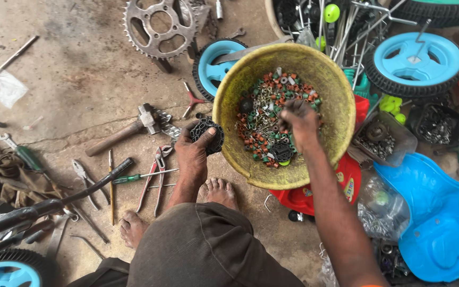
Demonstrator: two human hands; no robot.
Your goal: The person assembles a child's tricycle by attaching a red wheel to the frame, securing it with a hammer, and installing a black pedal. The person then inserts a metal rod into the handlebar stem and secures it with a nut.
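While the left hand [194, 154] clasped a black toothed plastic wheel [208, 136] against the outer rim of the yellow bowl [329, 106], the right hand [299, 120] was sunk among the small hardware [261, 122] inside, fingertips pinched together; whether anything was caught could not be told.

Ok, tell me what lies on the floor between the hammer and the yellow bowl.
In the head view, between the hammer and the yellow bowl sits the black toothed plastic part gripped by the left hand; a small red-tipped tool lies just above.

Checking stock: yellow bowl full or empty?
Partly full: small red, green and metal parts cover the yellow bowl's bottom; upper walls bare. Right hand reaches in.
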